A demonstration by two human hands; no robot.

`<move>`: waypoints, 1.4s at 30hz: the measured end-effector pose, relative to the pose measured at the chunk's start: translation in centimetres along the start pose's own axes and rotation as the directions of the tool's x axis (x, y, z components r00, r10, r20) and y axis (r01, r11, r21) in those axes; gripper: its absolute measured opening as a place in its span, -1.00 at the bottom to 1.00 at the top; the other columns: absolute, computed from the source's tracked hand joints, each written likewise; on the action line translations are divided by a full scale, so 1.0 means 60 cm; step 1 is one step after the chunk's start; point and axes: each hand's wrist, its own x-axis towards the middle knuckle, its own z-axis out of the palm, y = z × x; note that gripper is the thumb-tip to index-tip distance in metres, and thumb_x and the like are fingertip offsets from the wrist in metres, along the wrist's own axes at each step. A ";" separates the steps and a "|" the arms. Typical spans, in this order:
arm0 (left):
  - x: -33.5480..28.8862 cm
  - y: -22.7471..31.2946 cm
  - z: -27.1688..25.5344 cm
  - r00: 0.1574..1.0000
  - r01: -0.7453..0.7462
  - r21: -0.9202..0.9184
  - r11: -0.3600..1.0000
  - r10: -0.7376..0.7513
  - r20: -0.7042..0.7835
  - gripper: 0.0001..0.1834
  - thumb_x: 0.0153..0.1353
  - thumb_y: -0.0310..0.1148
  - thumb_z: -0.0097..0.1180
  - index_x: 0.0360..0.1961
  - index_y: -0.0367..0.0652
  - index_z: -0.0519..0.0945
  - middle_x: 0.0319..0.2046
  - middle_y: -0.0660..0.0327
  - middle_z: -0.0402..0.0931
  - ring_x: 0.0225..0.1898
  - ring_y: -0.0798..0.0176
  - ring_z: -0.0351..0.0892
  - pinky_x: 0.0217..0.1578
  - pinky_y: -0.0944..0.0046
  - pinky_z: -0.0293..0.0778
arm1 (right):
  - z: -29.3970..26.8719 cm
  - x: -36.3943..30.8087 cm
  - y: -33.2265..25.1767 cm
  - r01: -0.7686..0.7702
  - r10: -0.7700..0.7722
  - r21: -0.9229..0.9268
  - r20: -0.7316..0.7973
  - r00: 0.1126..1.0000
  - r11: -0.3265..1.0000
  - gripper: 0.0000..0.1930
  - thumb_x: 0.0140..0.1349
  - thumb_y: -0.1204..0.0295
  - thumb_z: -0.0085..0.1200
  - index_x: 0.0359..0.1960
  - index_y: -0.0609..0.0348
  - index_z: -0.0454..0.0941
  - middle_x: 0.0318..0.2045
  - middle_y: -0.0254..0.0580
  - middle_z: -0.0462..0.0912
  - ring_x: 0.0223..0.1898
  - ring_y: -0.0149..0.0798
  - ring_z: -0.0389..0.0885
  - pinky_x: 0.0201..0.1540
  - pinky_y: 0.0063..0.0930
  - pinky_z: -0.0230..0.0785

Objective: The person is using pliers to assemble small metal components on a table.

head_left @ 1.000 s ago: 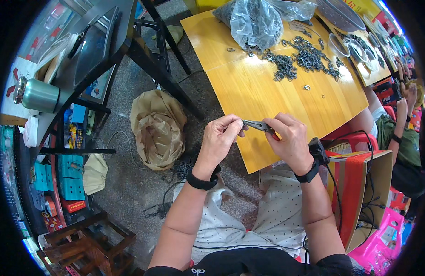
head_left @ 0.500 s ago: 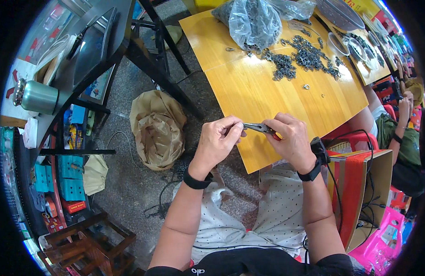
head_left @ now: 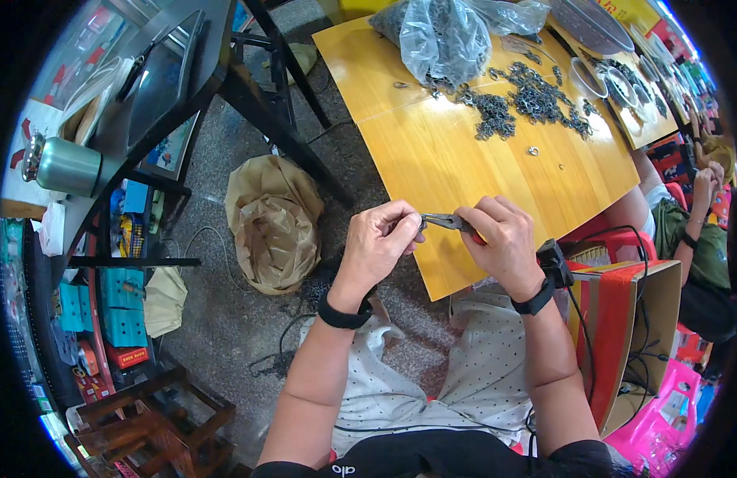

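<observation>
My right hand (head_left: 500, 239) is closed round the handles of a pair of pliers (head_left: 442, 220) whose grey jaws point left. At the jaws' tip, my left hand (head_left: 384, 239) pinches a small dark metal piece (head_left: 422, 226), mostly hidden by the fingers; its kind is too small to make out. Both hands are above the near left edge of the yellow wooden table (head_left: 472, 187). Farther back on it lie loose piles of dark metal clasps (head_left: 536, 95), beside a clear plastic bag (head_left: 444, 40) full of similar pieces. A small silver ring (head_left: 533, 150) lies by itself.
A brown paper-like sack (head_left: 274, 227) stands open on the floor to the left, near a black-legged table (head_left: 257, 111). Close on my right is a cardboard box (head_left: 623, 342) with black cables. Another person (head_left: 695, 215) sits at the far right. Bowls (head_left: 587, 77) stand at the back.
Almost nothing differs. My hands and the pliers hold the same place at the table edge, with only a slight shift of the right hand and of the whole view.
</observation>
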 end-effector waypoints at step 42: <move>0.008 -0.026 0.015 0.972 -0.195 0.088 0.977 0.205 -0.118 -0.73 0.33 -0.31 0.04 -0.35 -0.29 0.67 -0.57 0.28 0.51 -0.52 0.48 0.43 -0.49 0.39 0.33 | 0.000 0.001 -0.021 -0.296 0.264 0.228 0.161 0.951 0.928 -0.90 0.07 0.44 0.27 -0.42 0.19 0.69 -0.58 -0.11 0.54 -0.53 -0.05 0.58 -0.46 -0.24 0.38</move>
